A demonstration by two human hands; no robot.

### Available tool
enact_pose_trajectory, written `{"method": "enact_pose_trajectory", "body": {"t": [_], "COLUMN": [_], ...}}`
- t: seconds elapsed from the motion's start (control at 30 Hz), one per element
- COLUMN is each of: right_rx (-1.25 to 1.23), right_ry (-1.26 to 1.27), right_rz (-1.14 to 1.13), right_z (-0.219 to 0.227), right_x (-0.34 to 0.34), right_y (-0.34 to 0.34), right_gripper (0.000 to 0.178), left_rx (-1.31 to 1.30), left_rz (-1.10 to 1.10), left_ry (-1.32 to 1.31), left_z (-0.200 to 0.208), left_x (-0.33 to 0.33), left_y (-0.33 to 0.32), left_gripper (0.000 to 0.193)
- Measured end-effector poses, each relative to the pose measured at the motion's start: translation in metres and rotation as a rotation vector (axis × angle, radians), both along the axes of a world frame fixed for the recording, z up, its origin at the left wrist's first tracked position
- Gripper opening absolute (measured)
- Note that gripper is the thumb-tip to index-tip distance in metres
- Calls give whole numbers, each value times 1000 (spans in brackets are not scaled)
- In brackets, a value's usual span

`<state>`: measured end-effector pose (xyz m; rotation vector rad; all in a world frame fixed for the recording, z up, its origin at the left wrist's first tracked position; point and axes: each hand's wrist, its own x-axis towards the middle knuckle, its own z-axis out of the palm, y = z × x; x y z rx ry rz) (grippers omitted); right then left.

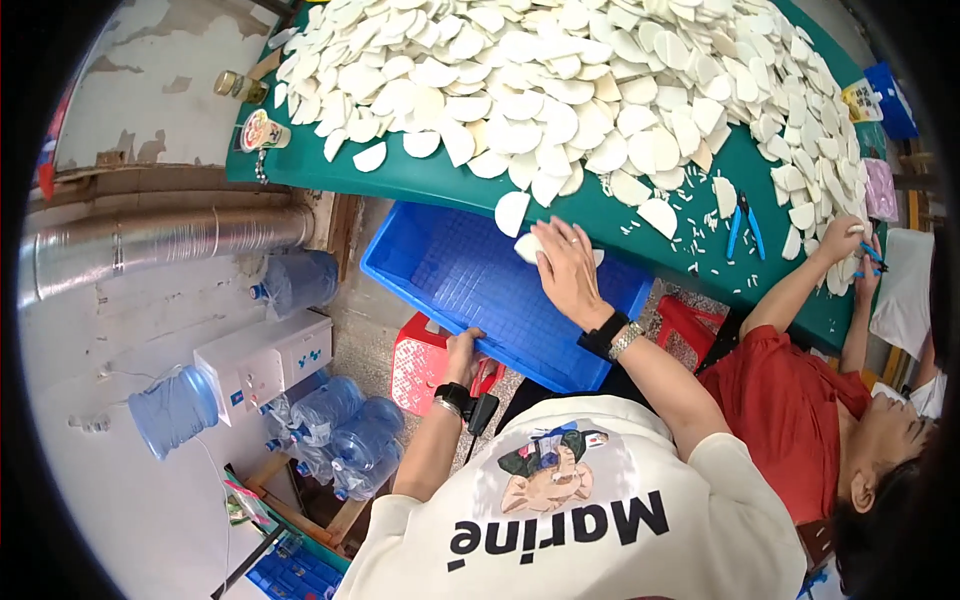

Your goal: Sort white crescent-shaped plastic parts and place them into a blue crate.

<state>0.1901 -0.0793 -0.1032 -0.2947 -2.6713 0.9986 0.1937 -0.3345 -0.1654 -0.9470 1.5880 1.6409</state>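
My left hand point(463, 356) is closed over the near rim of a blue plastic bin point(440, 290), whose visible floor is bare. My right hand point(570, 270) reaches across the bin to the table's front edge, its fingers stretched out flat. Beneath and beside it are white half-round pieces point(527, 249), partly hidden by the fingers. Another half-round piece point(511, 213) overhangs the table edge just beyond. A large heap of the same white pieces point(540, 100) covers much of the green table point(310, 172).
Blue-handled cutters point(745, 228) lie on the table among small white scraps. At the right, a person in red point(780, 420) holds a white piece and a blue-handled tool. A red stool point(418, 365) stands below the bin; several water bottles point(345, 430) are at the left.
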Motion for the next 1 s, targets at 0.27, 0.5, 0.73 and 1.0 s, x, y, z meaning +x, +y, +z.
{"method": "enact_pose_trajectory", "body": {"t": [0.27,0.5,0.73,1.0], "right_rx": [245,268,320,205], "right_ry": [9,-288,-276,-318], "right_rz": [-219,-175,-112,23], "right_z": [28,17,18,21], "right_x": [-117,-156,-136,-107], "right_y": [115,107,81,32], "right_gripper": [48,52,51,55], "left_rx": [-7,-65,-46,-49], "left_rz": [81,146,224,94], "left_ry": [-32,-82,-51,-33], "left_z": [14,18,26,40], "left_x": [3,-4,-18,-54], "left_y": [8,6,23,52], "left_gripper": [12,14,19,18]}}
